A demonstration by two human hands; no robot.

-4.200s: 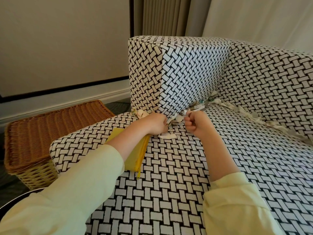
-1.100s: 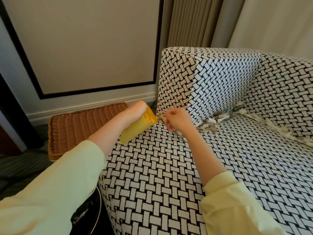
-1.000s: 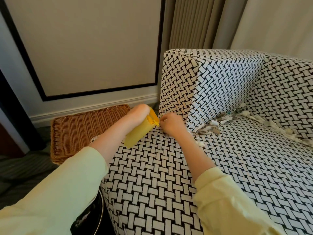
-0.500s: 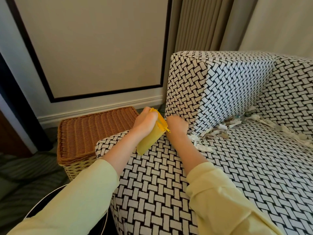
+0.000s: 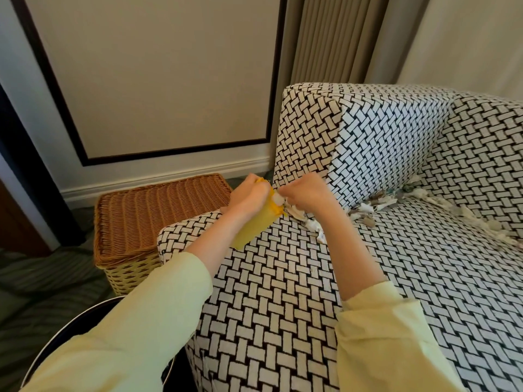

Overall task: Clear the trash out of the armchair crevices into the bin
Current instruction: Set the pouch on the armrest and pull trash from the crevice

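Observation:
The black-and-white woven armchair (image 5: 283, 292) fills the right side. Paper scraps (image 5: 373, 206) line the crevice under its left armrest and run along the back crevice (image 5: 469, 216). My left hand (image 5: 249, 195) grips a yellow pouch (image 5: 254, 229) near the front of the armrest. My right hand (image 5: 304, 190) is closed on a small clump of scraps at the pouch's open top, and more scraps (image 5: 314, 226) trail below it on the seat. The dark round bin (image 5: 85, 323) sits at the lower left, mostly hidden by my left sleeve.
A wicker basket (image 5: 158, 210) with a closed lid stands on the floor left of the armchair, against the panelled wall. Curtains hang behind the armchair. Dark striped carpet covers the floor at the left.
The view has shifted left and the bin rim has come into sight. My right hand has pulled scraps out of the front of the crevice and brought them to the pouch's mouth; my left hand keeps the pouch.

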